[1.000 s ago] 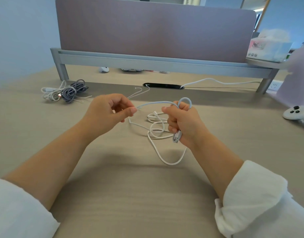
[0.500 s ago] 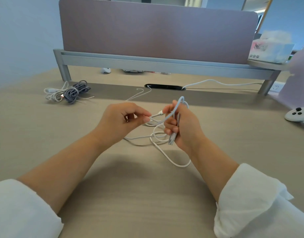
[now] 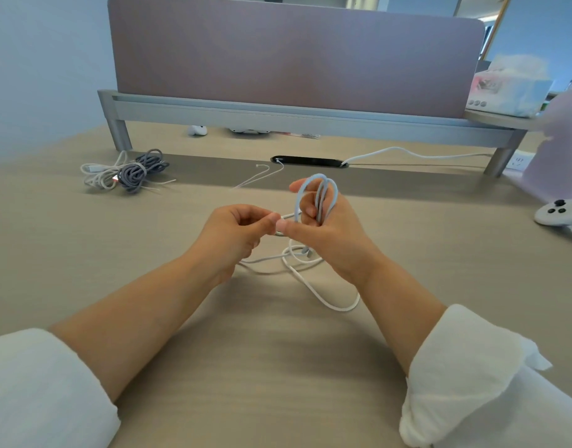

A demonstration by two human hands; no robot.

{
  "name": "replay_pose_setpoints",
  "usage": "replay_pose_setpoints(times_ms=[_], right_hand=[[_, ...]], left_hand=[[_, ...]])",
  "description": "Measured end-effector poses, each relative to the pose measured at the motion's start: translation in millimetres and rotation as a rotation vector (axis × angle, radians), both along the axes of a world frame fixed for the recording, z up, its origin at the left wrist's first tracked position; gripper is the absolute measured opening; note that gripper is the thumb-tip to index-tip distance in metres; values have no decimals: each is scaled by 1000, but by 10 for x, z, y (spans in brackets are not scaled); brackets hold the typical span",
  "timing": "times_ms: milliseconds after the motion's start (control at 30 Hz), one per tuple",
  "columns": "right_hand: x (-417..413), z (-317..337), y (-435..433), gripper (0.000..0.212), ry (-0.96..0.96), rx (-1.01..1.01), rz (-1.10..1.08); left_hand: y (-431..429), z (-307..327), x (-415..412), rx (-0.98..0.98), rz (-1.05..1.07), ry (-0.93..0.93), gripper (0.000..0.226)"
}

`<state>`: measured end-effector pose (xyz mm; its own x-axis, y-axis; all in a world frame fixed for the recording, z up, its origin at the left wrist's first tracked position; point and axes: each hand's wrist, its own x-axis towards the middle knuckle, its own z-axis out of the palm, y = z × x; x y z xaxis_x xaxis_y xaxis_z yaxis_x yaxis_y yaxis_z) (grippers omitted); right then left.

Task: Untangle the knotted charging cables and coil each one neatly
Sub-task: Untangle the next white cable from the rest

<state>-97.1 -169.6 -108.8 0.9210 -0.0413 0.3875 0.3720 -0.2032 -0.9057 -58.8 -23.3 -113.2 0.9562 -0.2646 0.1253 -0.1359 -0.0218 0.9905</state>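
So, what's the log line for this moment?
coiling | right hand: holds white cable loops | left hand: pinches its strand | slack: on desk

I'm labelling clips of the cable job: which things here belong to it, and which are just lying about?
Job: white cable, looped over the right hand, pinched by the left hand; cable bundle, far left.
Lying about: controller, tissue box, cable from the desk slot.
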Motion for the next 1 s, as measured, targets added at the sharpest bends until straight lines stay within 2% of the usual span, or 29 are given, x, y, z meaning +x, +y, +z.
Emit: replay_pose_setpoints(times_ms=[67,200,333,433,500,567,633,733,833,900,967,1000], right_hand=[[-10,40,38,12,-39,-3,-63],[9,69,70,43,-4,157,-160],[10,117,46,60,49,487,-42],[-19,162,-22,63,96,808,121],[-43,193,-73,60,157,869,186],[-45,185,-118,55,237,760,164],[-25,140,-135,51,295,498,65],[-9,83,-95,51,291,46,-98],[-42,107,-40,39,256,-90,-98],[-58,111,1,33,281,-164,-24],[-56,86,27,34,320,-247,25],[-57,78,32,34,332,-277,36]], left_hand=[[-8,-1,-12,22,-5,-42,16],[6,11,-34,244,-97,-275,16],[83,15,15,402,-196,-335,18],[193,34,99,489,-284,-342,24],[303,53,191,580,-271,-414,26],[418,99,281,602,-220,-480,15],[517,161,339,577,-153,-517,25],[602,236,378,310,-91,-468,28],[570,293,305,-2,-131,-389,8],[517,283,278,-132,-184,-349,20],[449,275,257,-205,-205,-318,9],[425,266,259,-224,-206,-311,11]])
